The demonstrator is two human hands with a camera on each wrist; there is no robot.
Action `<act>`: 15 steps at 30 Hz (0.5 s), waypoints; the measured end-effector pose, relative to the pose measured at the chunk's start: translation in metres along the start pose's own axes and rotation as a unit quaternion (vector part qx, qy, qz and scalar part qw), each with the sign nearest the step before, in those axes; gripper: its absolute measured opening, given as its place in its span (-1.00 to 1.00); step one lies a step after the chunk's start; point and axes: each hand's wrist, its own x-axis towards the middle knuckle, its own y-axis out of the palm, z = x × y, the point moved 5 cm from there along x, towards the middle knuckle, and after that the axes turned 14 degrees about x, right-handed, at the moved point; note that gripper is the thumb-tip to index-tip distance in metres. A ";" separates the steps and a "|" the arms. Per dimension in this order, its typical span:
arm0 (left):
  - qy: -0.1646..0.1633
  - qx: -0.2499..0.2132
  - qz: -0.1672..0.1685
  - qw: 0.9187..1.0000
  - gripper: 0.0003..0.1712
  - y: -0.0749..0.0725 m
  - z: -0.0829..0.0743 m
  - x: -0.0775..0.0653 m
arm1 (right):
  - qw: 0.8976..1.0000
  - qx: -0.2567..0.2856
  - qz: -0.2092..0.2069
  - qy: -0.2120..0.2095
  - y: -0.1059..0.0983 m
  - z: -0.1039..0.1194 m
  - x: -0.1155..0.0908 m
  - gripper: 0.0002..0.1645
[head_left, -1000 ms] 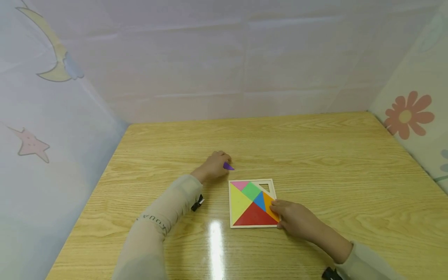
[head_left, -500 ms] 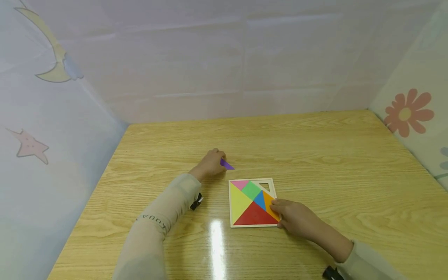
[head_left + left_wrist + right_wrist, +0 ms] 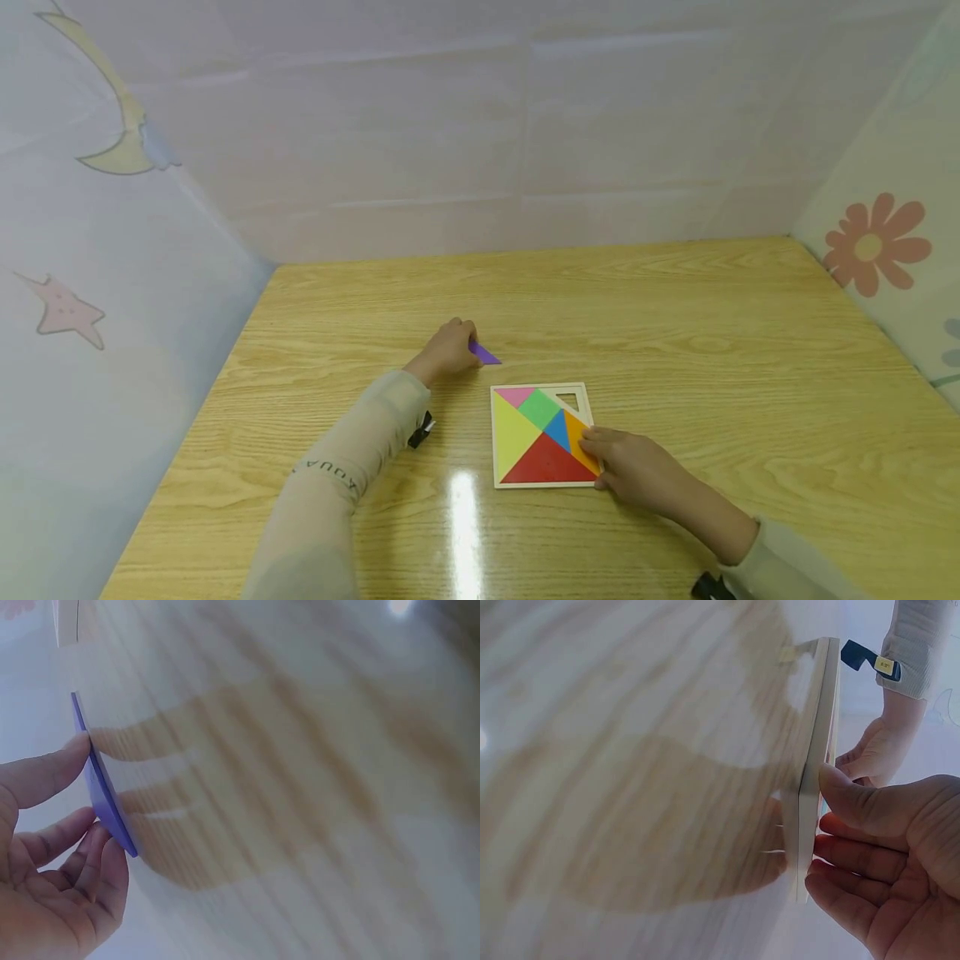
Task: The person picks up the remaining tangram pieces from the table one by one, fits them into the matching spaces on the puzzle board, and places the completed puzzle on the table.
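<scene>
In the head view, my left hand [image 3: 452,346] is just beyond the tangram board, at its upper left. It pinches a purple tangram piece [image 3: 486,355] between thumb and fingers; the left wrist view shows this flat piece [image 3: 105,796] nearly edge-on, close over the table. My right hand [image 3: 637,471] grips the right edge of the square tangram board [image 3: 589,408], fingers over the orange piece [image 3: 574,437] and thumb at the near corner. Yellow, red, pink, green and blue pieces lie in the board. A small triangular cutout [image 3: 567,402] shows at its far right corner.
The board lies on a wood-grain table [image 3: 712,333]. A pale wall [image 3: 525,150] stands behind, with decorated panels at both sides. Black straps sit at both sleeves, and a bright reflection [image 3: 463,533] falls on the near table.
My left hand has shifted slightly left and away, and more of the purple piece shows out of its fingers. The right hand and the board have stayed in place.
</scene>
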 end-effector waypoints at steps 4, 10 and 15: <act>-0.004 -0.016 -0.004 1.000 -0.64 -0.001 0.000 0.001 | 1.000 0.000 0.000 -0.001 0.000 -0.001 -0.001 -0.43; 0.000 -0.007 -0.012 1.000 -0.61 -0.002 -0.002 0.003 | 1.000 0.000 0.001 0.002 -0.001 -0.001 0.000 -0.44; 0.010 -0.010 -0.026 1.000 -0.68 -0.004 -0.004 0.003 | 1.000 -0.001 -0.001 0.000 -0.001 -0.001 -0.001 -0.44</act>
